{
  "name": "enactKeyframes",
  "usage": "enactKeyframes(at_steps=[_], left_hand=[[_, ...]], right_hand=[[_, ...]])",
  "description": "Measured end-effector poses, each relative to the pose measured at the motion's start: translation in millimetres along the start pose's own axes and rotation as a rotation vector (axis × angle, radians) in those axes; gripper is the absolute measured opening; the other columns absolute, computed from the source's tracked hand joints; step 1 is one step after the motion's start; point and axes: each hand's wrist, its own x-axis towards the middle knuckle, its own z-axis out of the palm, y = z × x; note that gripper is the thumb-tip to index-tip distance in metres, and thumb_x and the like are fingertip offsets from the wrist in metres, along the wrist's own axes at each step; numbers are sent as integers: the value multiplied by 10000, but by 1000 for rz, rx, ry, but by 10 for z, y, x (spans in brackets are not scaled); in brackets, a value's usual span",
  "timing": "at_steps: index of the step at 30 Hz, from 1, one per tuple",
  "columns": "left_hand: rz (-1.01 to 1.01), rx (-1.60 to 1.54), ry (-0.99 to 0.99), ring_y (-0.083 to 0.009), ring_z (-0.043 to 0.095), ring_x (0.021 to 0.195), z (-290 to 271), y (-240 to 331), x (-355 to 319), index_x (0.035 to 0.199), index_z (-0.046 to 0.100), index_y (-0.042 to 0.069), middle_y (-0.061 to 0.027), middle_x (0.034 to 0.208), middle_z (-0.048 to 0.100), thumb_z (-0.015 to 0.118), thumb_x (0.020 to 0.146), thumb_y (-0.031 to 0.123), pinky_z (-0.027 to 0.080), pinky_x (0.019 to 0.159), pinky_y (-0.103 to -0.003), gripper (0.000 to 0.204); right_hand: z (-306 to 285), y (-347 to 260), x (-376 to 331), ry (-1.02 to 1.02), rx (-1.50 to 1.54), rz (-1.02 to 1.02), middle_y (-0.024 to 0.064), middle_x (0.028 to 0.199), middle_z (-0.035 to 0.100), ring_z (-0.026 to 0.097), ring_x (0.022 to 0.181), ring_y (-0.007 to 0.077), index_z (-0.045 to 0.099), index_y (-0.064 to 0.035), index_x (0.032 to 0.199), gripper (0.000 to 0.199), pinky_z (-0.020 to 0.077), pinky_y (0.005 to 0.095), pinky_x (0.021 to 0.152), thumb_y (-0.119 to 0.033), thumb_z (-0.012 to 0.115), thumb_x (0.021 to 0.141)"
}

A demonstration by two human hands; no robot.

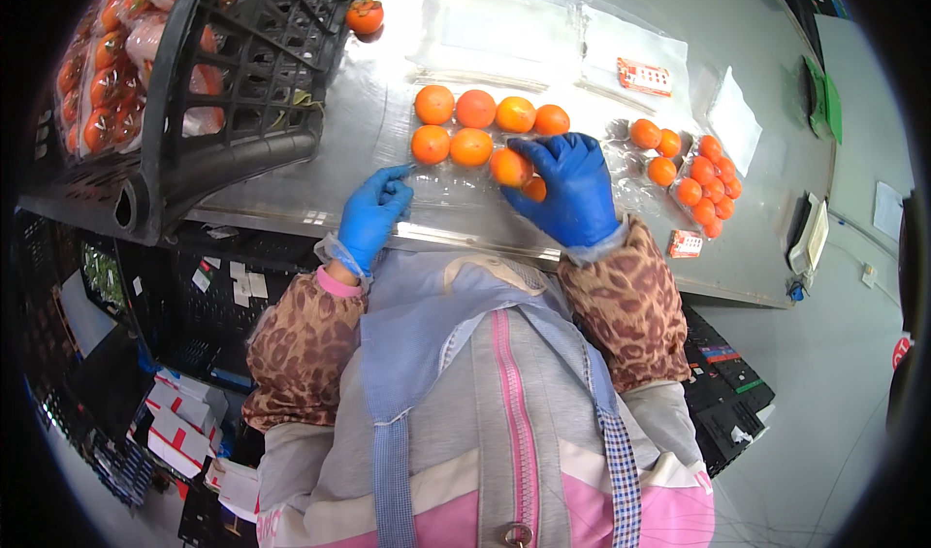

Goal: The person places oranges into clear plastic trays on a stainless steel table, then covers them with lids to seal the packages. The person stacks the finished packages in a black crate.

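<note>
Two rows of orange persimmons (471,147) lie on clear plastic film on the metal table. My right hand (572,187), in a blue glove, grips a persimmon (509,168) at the right of the near row. Another persimmon (533,189) shows partly beneath that hand. My left hand (373,213), also gloved in blue, is by the film's near left corner. Its fingers are bent together, with the index fingertip at the film's edge. Whether they pinch the film is too fine to make out.
A black plastic crate (242,73) with packed fruit stands at the left, a loose persimmon (365,16) beside it. Stacked clear bags (499,39) lie at the back. To the right are a filled pack (713,184), loose persimmons (661,171) and red-white labels (685,244).
</note>
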Motion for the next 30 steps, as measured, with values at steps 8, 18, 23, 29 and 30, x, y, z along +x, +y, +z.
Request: enactKeyframes(at_steps=[8,18,23,29,30], left_hand=[[-14,-34,5,-71,532,689,20,34,-42,1228,553,4,-5,795,550,479,946,76,473,658,-215,300],[7,-90,-6,-67,522,707,23,41,-58,1221,556,6,3,813,549,528,945,128,456,667,-210,303],[59,111,10,-66,511,740,74,15,-52,1221,554,2,3,865,566,674,866,172,446,686,-206,412],[36,30,6,-62,490,765,96,-47,-12,1223,559,15,17,870,550,709,832,153,433,694,-199,440],[38,44,10,-62,487,768,87,-45,-9,1222,561,17,19,871,546,709,832,151,430,695,-198,438]], right_hand=[[484,-527,138,-36,103,-228,90,841,559,548,764,273,597,-70,960,341,414,404,682,-205,699,665],[769,-532,133,-165,-193,-231,80,837,533,528,769,245,578,-91,996,297,421,365,683,-217,632,732],[694,-480,150,-98,12,-213,71,928,575,553,832,253,594,-103,1094,401,425,379,715,-231,678,723],[39,464,-51,191,27,160,91,1082,604,565,970,292,584,-129,1192,528,438,387,832,-179,768,700],[-77,700,-82,218,-50,241,98,1095,608,563,997,300,582,-124,1196,539,439,395,862,-170,775,695]])
